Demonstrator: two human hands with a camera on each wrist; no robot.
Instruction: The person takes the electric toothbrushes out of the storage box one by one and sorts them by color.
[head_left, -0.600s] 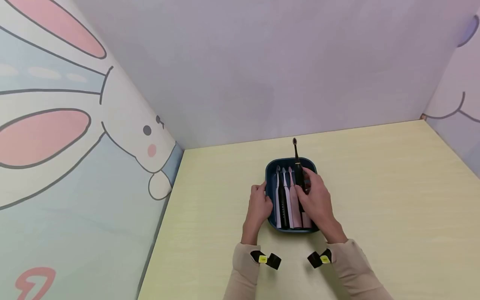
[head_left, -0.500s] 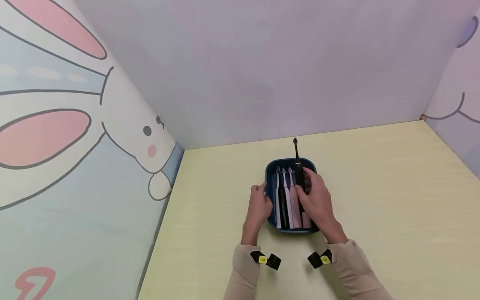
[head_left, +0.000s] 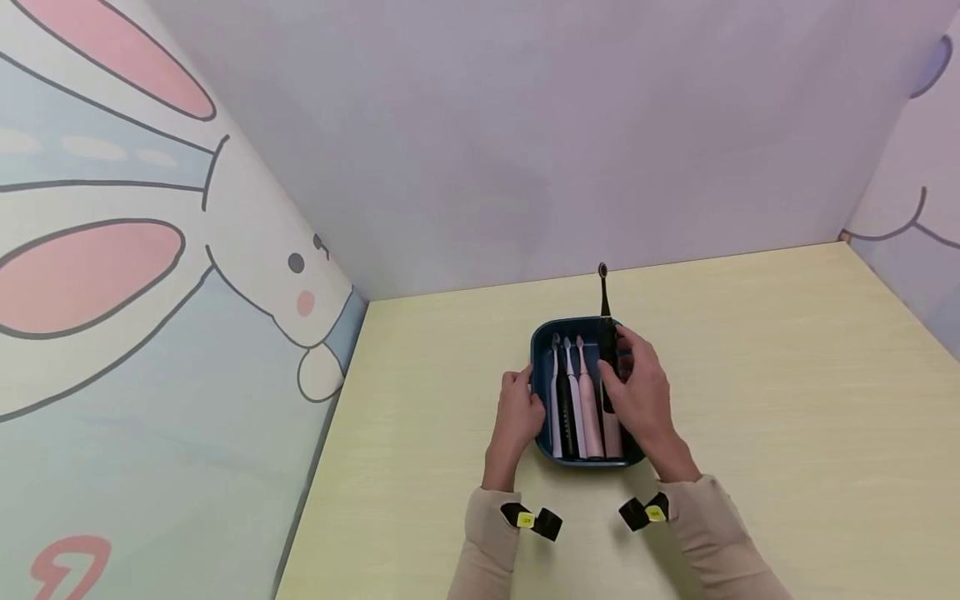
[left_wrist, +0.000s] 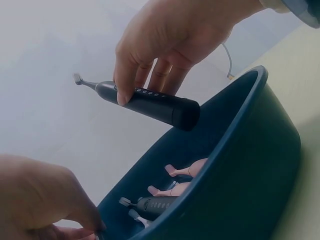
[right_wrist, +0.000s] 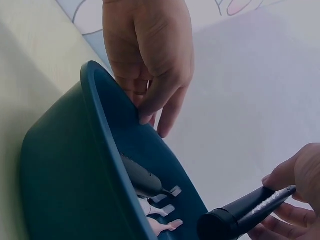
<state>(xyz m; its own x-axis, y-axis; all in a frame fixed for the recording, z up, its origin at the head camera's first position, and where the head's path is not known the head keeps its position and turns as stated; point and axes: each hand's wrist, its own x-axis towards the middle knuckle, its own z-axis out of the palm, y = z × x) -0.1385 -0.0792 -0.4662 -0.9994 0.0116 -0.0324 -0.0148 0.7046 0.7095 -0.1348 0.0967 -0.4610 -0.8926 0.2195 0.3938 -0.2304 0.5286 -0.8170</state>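
Left hand (head_left: 520, 410) unchanged, fingers and thumb gripping the left rim of the blue bin (left_wrist: 265, 155). Inside the bin, left to right: white brush (head_left: 556, 417), second black brush (head_left: 567, 417), pale brush (head_left: 575, 400), pink brush (head_left: 590, 417), another pink handle (head_left: 612, 437), now less covered. Held black toothbrush (left_wrist: 150, 106) has shifted rightward over the bin, head past its far rim; reads as being handled free of the row. Right hand (head_left: 647, 396), at the bin's right, pinches it between thumb and fingers. Brush: dark, slim-necked, pale marks in line along the handle, blunt round base.
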